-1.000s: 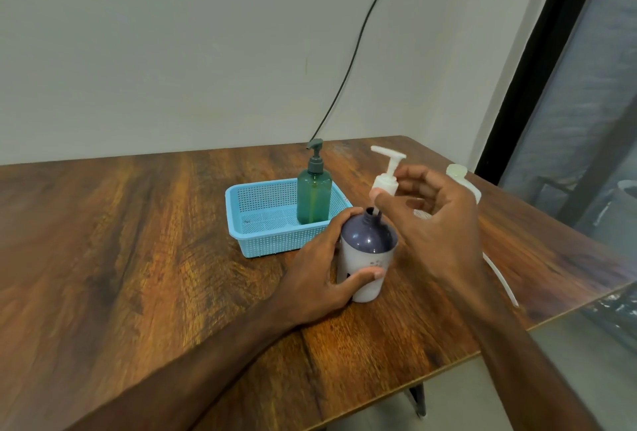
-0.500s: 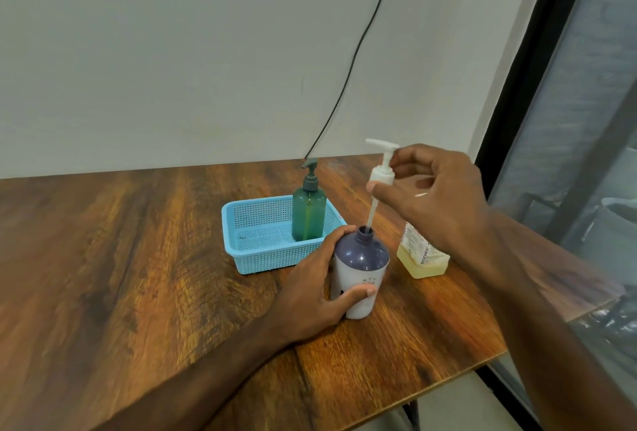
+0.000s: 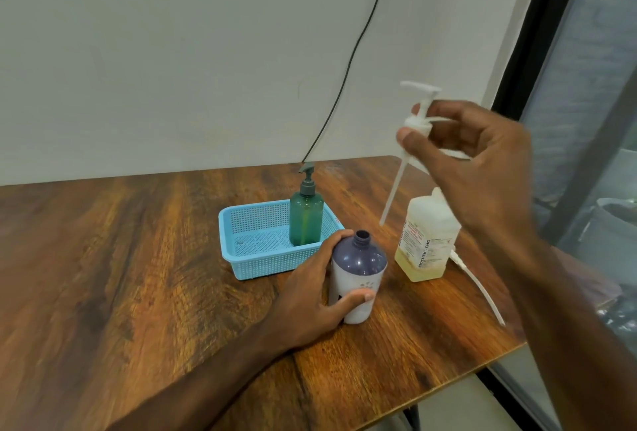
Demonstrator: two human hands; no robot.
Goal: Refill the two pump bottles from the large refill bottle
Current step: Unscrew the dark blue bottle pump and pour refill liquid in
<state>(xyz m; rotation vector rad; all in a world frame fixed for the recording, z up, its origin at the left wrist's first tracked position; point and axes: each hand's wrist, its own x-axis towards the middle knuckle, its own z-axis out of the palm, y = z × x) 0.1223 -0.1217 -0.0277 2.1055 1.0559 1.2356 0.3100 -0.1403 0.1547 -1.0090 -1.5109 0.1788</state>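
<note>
Wooden table [image 3: 138,275] before a pale wall, blue basket [image 3: 241,251] as landmark: a green pump bottle [image 3: 306,220] stands upright in the basket's right end. Just off the basket's front right corner the left hand [image 3: 310,303] grips an uncapped purple-and-white bottle [image 3: 358,265] standing on the table; farther right stands the large refill bottle [image 3: 427,237], with a white tube [image 3: 479,285], possibly its pump, lying beside it. High to the basket's right, the right hand [image 3: 475,162] pinches a white pump head [image 3: 418,122], dip tube hanging tilted.

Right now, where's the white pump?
Head view, right of centre: the right hand pinches the pump in the air, its tube tip showing between the open purple bottle and the refill bottle.
</note>
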